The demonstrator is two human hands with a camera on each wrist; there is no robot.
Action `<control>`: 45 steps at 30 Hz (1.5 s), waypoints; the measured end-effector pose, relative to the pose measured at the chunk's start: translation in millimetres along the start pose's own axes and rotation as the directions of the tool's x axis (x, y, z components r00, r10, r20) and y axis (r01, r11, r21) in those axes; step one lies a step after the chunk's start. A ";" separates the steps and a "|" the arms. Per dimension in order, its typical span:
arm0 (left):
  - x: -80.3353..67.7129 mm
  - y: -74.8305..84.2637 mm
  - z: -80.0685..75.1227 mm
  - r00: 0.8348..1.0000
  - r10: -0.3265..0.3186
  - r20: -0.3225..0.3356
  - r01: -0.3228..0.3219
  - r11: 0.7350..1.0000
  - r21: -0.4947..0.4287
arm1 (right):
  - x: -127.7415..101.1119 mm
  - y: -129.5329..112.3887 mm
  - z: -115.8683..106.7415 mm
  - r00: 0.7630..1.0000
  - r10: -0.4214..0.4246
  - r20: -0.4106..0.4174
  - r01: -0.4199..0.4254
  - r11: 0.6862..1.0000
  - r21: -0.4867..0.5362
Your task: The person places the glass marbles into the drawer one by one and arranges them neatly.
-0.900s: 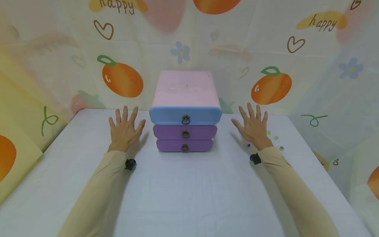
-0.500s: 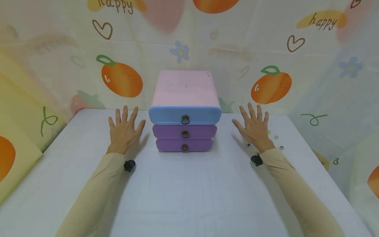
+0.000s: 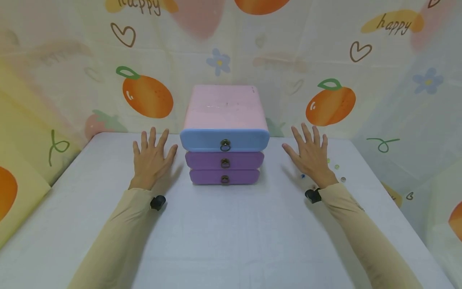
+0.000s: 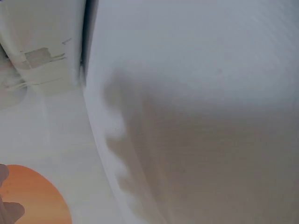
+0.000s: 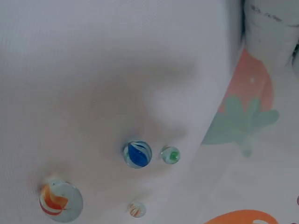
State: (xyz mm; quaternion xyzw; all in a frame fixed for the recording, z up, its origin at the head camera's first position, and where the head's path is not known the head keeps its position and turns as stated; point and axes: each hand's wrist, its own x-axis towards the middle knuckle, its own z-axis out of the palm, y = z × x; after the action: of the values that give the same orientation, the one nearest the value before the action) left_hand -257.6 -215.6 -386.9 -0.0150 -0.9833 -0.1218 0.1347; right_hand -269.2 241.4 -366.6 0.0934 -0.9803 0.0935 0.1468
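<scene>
On the left of the small drawer cabinet (image 3: 224, 106), my left hand (image 3: 149, 164) has its fingers spread and holds nothing. My right hand (image 3: 311, 158) mirrors it on the cabinet's other side, also with spread fingers and nothing in its grasp. Beneath and beside the right hand lie several glass marbles: in the right wrist view, a blue one (image 5: 138, 154), a green-cored one (image 5: 171, 155), a large orange-and-white one (image 5: 61, 201) and a small orange-striped one (image 5: 137, 209). The cabinet has a pink top, one blue drawer (image 3: 202, 140) and two purple drawers (image 3: 203, 160), all pushed in, with ring pulls.
A white cloth covers the table (image 3: 223, 237). Behind it hangs a fruit-printed curtain (image 3: 274, 36), which continues along both sides. The cabinet stands near the table's back edge. Both wrists carry a small black camera.
The head view has shifted very slightly, and my right forearm has edged a little to the right. Both hands keep their spread pose; cabinet and marbles stay put.
</scene>
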 end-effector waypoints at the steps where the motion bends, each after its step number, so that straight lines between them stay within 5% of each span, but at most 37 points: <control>1: -0.4 -0.1 -0.8 1.000 0.001 0.000 -0.001 1.000 -0.005 | -0.4 -1.0 -0.9 1.000 -0.002 -0.001 0.002 1.000 -0.001; 12: -5.1 2.3 -7.6 0.999 0.027 -0.017 -0.027 0.999 -0.033 | -10.6 -8.6 -14.0 1.000 -0.010 0.001 0.010 1.000 -0.001; 34: -13.1 21.0 -26.3 0.990 0.059 -0.128 -0.070 0.994 -0.087 | -30.3 -28.7 -34.8 0.989 -0.090 -0.114 0.109 0.980 0.168; 45: -20.0 30.8 -40.0 0.979 0.079 -0.188 -0.107 0.984 -0.143 | -44.0 -39.9 -43.4 0.966 -0.114 -0.231 0.179 0.941 0.287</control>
State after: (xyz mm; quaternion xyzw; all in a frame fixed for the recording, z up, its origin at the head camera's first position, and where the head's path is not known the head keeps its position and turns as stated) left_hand -226.1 -195.3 -347.7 -0.0600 -0.9529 -0.1910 0.2277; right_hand -207.7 219.0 -333.0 0.1775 -0.9231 0.2422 0.2402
